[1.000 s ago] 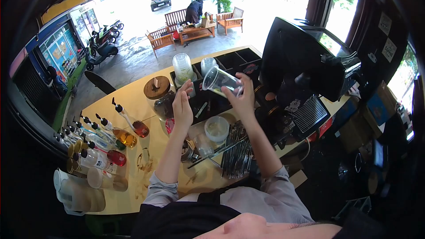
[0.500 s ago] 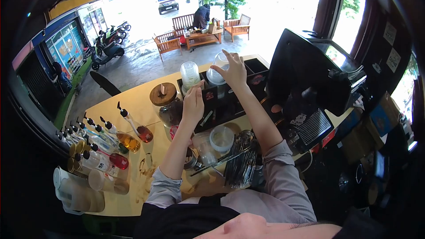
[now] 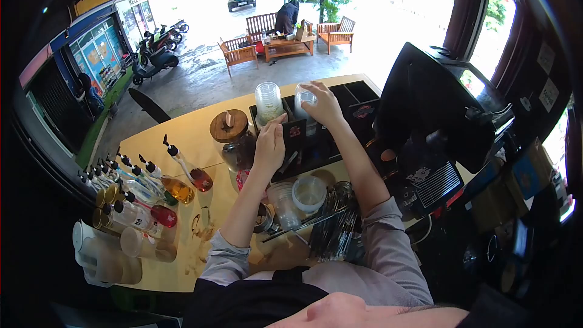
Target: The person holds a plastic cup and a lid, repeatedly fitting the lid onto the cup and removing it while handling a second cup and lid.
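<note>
The right hand (image 3: 322, 104) is at the right-hand stack of clear cups (image 3: 301, 108), its fingers bent around the top of the stack and the thumb against the near side, pinching the cup there. That stack stands upright in a black box (image 3: 354, 92) with compartments, at the far side of the counter (image 3: 176, 130). Just left of it stands a second stack of clear cups (image 3: 268, 98). The left hand (image 3: 270, 144) is below this second stack, by the front of the black box, its fingers straight and pressed together; whether the fingertips touch the box, I cannot tell. Near the left hand stands a jar (image 3: 242, 149) with a wooden lid (image 3: 229, 125). Between the forearms are a round tub (image 3: 308, 194) and some clear cups lying on their side (image 3: 283, 204). Pump bottles (image 3: 178, 190) stand in rows at the left, and a monitor (image 3: 413, 97) stands to the right of the right hand
</note>
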### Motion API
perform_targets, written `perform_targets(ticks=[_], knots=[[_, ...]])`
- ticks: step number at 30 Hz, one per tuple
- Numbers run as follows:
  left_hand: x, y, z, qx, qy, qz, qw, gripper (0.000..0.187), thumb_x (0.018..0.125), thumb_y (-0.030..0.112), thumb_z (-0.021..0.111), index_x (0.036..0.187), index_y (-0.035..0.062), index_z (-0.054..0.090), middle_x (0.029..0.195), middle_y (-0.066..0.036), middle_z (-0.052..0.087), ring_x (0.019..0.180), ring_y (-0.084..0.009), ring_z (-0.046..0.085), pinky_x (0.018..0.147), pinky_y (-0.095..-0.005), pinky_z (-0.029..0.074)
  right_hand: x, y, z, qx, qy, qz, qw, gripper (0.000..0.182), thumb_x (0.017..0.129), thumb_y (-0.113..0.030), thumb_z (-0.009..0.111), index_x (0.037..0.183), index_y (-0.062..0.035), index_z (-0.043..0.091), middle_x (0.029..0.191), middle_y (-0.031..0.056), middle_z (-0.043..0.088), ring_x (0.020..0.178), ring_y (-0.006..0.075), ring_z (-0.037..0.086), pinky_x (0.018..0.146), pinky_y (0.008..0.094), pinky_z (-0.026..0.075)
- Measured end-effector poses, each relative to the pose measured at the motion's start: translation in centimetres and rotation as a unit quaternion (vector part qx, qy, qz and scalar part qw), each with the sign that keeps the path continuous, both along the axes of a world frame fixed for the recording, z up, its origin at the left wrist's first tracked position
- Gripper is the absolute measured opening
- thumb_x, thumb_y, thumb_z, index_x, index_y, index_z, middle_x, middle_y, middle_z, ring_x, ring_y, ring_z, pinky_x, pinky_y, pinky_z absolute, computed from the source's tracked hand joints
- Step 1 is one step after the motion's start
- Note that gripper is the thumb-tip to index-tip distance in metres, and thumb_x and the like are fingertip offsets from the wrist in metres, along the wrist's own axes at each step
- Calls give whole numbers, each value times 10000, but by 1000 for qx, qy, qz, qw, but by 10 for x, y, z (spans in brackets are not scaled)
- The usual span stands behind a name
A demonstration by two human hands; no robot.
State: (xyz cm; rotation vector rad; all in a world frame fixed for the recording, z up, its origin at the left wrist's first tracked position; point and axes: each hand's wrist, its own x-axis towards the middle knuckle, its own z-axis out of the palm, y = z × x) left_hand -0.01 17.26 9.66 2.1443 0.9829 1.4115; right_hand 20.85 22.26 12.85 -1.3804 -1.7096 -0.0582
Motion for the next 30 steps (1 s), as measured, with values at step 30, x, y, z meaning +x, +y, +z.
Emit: perform_targets(ticks=[30], knots=[[-9,-131,-99,-118,-74,-53,989,434,1062,203,323,1392,-22,491,1401,-205,534,1322,-328,495,1117,-384,352,-57,-210,-95,-101,-10,-1,995,769,724,-420,786,1366,-71,544,1408,156,506,1289,347,443,1077,481,370]])
